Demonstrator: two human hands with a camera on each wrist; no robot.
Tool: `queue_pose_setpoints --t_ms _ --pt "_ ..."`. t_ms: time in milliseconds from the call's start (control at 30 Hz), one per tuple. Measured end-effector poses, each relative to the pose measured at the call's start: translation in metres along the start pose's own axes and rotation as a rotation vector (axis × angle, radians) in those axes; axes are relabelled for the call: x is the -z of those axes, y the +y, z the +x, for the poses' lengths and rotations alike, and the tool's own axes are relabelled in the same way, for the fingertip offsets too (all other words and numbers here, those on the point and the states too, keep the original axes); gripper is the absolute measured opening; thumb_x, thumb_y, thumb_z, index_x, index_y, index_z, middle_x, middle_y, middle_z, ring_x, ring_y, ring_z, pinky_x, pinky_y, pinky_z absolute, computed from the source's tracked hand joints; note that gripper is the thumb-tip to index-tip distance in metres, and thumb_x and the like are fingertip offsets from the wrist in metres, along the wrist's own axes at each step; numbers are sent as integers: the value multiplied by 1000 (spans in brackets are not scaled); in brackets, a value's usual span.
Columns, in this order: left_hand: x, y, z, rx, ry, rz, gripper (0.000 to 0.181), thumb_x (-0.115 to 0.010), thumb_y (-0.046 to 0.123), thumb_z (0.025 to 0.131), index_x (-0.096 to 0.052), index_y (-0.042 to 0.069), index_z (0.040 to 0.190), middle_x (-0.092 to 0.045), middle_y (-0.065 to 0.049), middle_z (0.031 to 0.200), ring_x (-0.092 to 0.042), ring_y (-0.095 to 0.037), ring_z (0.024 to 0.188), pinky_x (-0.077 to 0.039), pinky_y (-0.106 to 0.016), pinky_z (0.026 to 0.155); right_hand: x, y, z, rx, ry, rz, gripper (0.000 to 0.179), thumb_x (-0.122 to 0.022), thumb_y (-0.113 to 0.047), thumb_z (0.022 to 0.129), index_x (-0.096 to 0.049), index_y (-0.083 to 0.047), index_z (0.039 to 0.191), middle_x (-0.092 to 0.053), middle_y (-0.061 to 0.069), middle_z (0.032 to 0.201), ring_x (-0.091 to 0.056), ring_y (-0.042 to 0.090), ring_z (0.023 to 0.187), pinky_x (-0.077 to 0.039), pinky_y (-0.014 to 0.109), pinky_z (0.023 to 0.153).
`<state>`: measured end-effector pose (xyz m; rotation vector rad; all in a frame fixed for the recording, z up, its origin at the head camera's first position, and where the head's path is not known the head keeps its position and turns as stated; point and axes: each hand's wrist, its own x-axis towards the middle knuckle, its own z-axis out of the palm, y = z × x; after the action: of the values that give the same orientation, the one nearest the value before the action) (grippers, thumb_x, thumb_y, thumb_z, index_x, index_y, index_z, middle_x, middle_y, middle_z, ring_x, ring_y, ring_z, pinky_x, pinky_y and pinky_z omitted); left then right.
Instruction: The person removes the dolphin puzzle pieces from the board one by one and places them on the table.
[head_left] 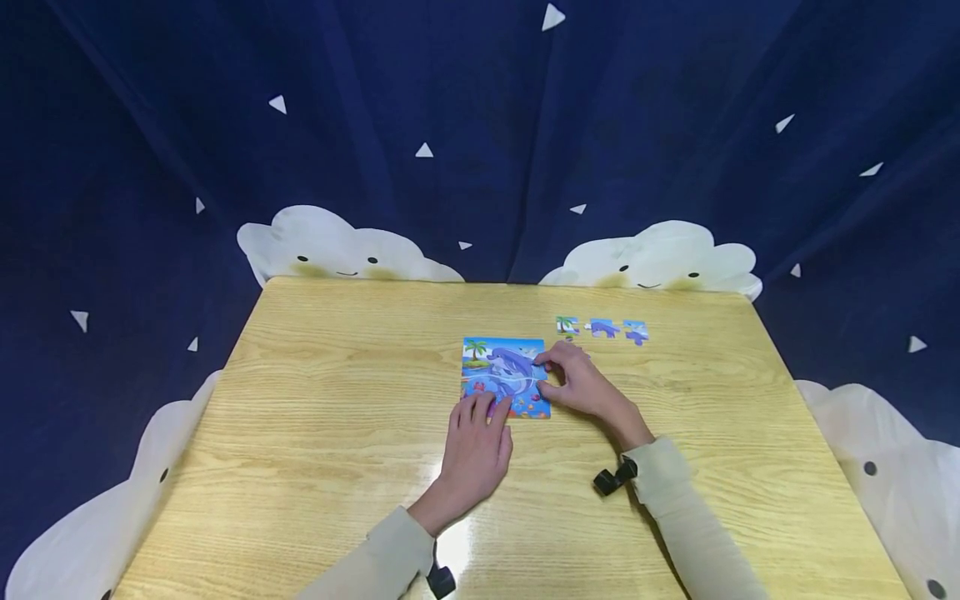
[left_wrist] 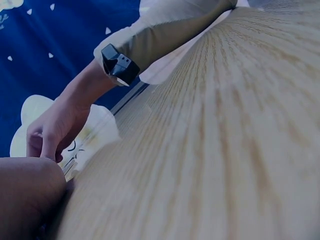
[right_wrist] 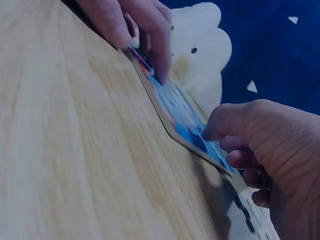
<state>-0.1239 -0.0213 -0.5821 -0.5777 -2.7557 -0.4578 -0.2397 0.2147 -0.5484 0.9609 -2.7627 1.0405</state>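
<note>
A square jigsaw puzzle (head_left: pixel 517 343) with dolphins, a palm tree and blue sea lies near the middle of the table. My left hand (head_left: pixel 477 450) rests its fingertips on the puzzle's near edge, fingers fairly straight. At the right edge, my right hand (head_left: pixel 581 383) pinches a blue puzzle piece (head_left: pixel 540 372) between thumb and forefinger, low over the picture. In the right wrist view, the thumb of the right hand (right_wrist: pixel 270 145) meets the puzzle (right_wrist: pixel 187 134) near its corner, the other fingers curled beside it. The left wrist view does not show the puzzle.
Loose pieces lie behind the right hand: a palm-tree piece (head_left: pixel 566 324), a purple dolphin piece (head_left: pixel 603 327) and a blue-and-purple piece (head_left: pixel 636 331). Another is partly covered by that hand. A dark blue curtain (head_left: pixel 480 100) with white clouds hangs around the wooden table (head_left: pixel 337 400).
</note>
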Motion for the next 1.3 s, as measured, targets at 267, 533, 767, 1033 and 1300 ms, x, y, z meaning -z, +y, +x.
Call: queue_pose_setpoints --t_ms 267,533,767,1033,1300 --pt "0 0 1 -6 8 12 44 -46 28 105 -57 16 147 -51 -11 138 -44 -34 131 -33 -52 113 -10 -17 11 17 -97 -75 43 -75 -19 88 -71 -4 127 -62 4 102 -52 18 91 -46 39 82" --pt "0 0 1 -13 12 6 45 -46 27 105 -57 16 147 -52 -11 138 -44 -35 131 -33 -52 113 -15 -28 25 -27 -189 -80 40 -73 -21 92 -68 -2 126 -56 3 97 -50 17 88 -45 36 79" --pt "0 0 0 -21 15 17 45 -46 28 105 -57 14 146 -51 -11 138 -44 -35 132 -33 -52 113 -14 -34 34 -88 -238 -62 39 -75 -23 90 -63 0 119 -57 5 97 -53 20 91 -46 37 82" --pt "1 1 1 0 -41 31 46 -42 29 107 -55 16 148 -50 -10 141 -42 -34 135 -31 -52 115 -15 -32 35 -136 -253 -31 42 -76 -24 89 -59 -3 121 -54 4 97 -51 18 86 -43 33 77" --pt "0 0 1 -16 11 18 44 -45 28 105 -56 16 146 -51 -11 139 -44 -35 132 -33 -52 113 -15 -32 34 -118 -217 22 45 -81 -22 84 -57 -3 119 -55 7 103 -51 20 92 -45 34 82"
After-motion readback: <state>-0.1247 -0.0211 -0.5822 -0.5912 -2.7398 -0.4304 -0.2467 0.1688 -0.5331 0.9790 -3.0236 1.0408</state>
